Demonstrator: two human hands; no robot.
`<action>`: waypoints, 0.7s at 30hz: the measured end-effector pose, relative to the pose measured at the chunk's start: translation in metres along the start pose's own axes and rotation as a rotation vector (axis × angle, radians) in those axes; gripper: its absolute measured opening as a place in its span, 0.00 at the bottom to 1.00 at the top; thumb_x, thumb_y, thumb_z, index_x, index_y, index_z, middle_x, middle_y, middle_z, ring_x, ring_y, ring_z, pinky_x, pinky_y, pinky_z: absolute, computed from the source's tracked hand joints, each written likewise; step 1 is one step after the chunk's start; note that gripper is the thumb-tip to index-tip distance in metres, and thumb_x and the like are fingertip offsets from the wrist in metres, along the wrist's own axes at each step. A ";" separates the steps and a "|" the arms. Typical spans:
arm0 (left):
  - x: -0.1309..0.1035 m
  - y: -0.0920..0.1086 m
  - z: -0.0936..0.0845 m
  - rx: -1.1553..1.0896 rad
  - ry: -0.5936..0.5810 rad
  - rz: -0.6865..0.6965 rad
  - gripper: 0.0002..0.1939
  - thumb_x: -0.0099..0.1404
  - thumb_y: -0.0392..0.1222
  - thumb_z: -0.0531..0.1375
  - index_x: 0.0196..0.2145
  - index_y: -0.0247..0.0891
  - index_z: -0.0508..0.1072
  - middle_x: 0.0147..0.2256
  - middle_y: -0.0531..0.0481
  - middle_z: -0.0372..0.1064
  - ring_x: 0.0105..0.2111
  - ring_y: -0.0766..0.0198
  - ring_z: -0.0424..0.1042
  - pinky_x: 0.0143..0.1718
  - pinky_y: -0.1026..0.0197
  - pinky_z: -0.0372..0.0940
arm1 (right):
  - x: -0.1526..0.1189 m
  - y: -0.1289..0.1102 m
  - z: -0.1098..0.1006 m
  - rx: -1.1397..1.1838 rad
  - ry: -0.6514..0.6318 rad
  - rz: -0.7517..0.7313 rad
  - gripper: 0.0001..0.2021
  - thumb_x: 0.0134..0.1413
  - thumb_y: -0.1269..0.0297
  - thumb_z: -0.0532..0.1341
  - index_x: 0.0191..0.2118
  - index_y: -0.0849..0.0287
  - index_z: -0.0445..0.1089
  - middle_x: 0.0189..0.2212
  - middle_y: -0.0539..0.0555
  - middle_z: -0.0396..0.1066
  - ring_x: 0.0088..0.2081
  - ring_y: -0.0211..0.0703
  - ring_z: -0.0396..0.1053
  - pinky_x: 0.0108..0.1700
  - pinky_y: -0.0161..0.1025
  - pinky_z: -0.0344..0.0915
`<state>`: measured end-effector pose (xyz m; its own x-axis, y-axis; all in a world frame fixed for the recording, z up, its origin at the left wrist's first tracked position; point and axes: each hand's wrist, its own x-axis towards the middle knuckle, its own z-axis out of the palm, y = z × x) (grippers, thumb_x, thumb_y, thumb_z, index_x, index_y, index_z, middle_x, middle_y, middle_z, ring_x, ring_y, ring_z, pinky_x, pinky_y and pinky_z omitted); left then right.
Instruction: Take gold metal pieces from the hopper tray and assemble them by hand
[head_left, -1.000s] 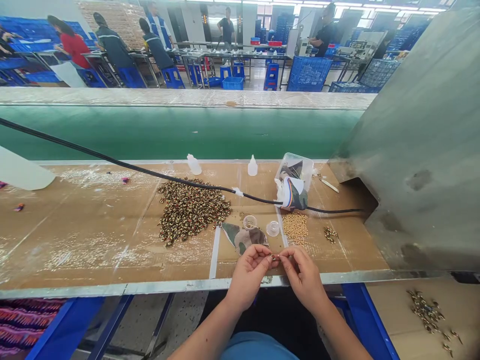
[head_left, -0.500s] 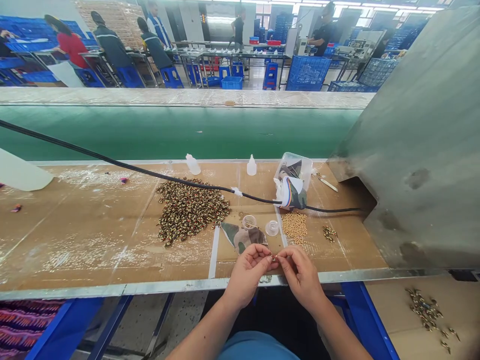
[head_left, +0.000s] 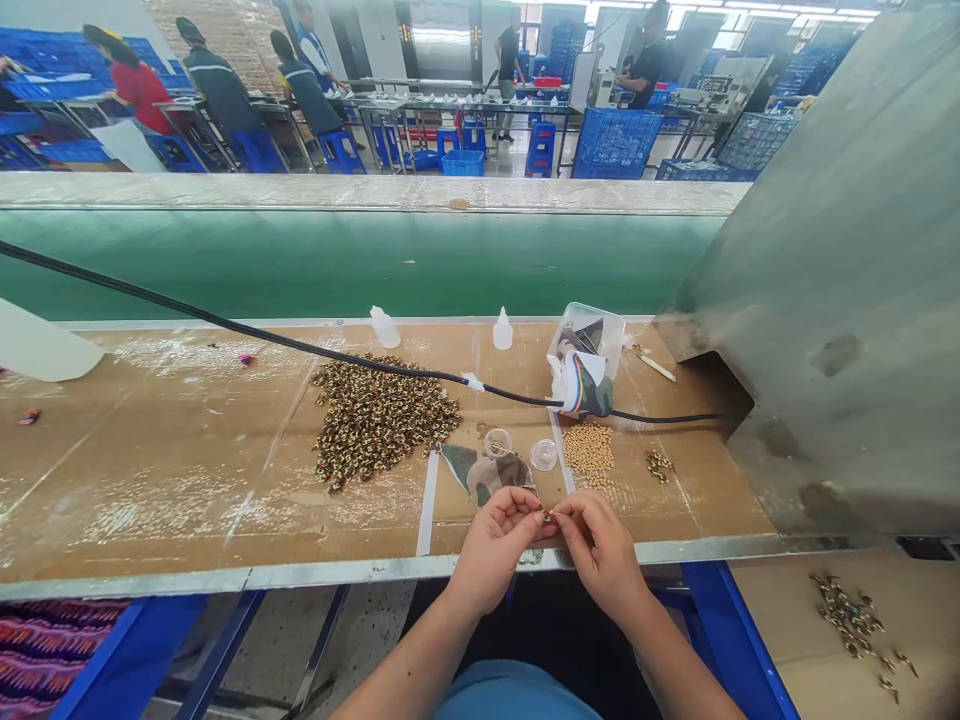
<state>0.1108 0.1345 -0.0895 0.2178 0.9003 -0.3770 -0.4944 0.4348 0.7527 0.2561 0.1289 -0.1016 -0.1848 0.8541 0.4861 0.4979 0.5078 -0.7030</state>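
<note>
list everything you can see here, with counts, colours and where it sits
small parts: large pile, gold-black, bench centre
camouflage cloth: one, green-brown, before hands
dropper bottles: two, white, bench's far side
box: one, clear, right of bottles
round containers: two, clear, beyond hands
beads: many, tan, right of containers
cable: one, black, across bench
conveyor belt: one, green, beyond bench
metal housing: one, grey, right
patterned material: count unclear, purple-orange, lower left
stools: several, blue, background
crates: several, blue, background
people: at least six, mixed clothing, background
left hand, right hand: two, bare, pinching tiny piece
</note>
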 end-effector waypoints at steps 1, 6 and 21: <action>0.000 0.000 0.000 -0.002 0.002 -0.001 0.19 0.46 0.45 0.70 0.29 0.31 0.67 0.29 0.52 0.65 0.30 0.69 0.70 0.41 0.62 0.67 | 0.000 0.000 0.000 -0.003 0.005 -0.004 0.06 0.63 0.70 0.52 0.34 0.59 0.62 0.29 0.52 0.64 0.33 0.37 0.63 0.33 0.33 0.61; -0.001 0.001 0.000 0.005 0.005 0.005 0.19 0.47 0.44 0.70 0.29 0.31 0.66 0.29 0.52 0.65 0.30 0.69 0.70 0.41 0.62 0.67 | 0.002 -0.001 0.000 -0.005 0.012 -0.004 0.05 0.62 0.70 0.52 0.34 0.59 0.62 0.29 0.51 0.64 0.33 0.36 0.63 0.33 0.32 0.61; -0.001 0.000 0.001 0.054 0.004 0.024 0.19 0.48 0.46 0.69 0.29 0.32 0.66 0.29 0.53 0.64 0.30 0.70 0.69 0.40 0.62 0.67 | -0.003 -0.001 -0.002 -0.119 -0.055 -0.075 0.05 0.64 0.71 0.50 0.39 0.58 0.61 0.33 0.52 0.64 0.35 0.36 0.64 0.35 0.31 0.62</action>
<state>0.1110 0.1333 -0.0888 0.2033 0.9105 -0.3602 -0.4532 0.4136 0.7897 0.2579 0.1262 -0.1014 -0.2695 0.8209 0.5035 0.5772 0.5562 -0.5979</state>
